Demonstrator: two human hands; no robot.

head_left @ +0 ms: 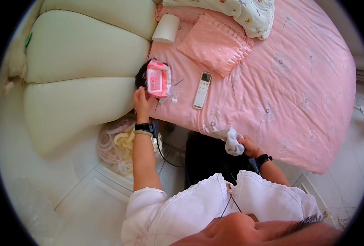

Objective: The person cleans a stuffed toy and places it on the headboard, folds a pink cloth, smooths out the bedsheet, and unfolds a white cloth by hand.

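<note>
Crumpled grey-white cloth in right hand

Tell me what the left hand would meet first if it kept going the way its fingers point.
The left hand points up the bed edge. It would probably meet the pink wipes pack first, just beyond its fingers; depth is unclear, and a dark object beside the pack lies equally close.

No text is showing clearly enough to read: the pink wipes pack at ten o'clock is carrying printing too blurred to make out, and the remote control buttons are showing no legible marks
</note>
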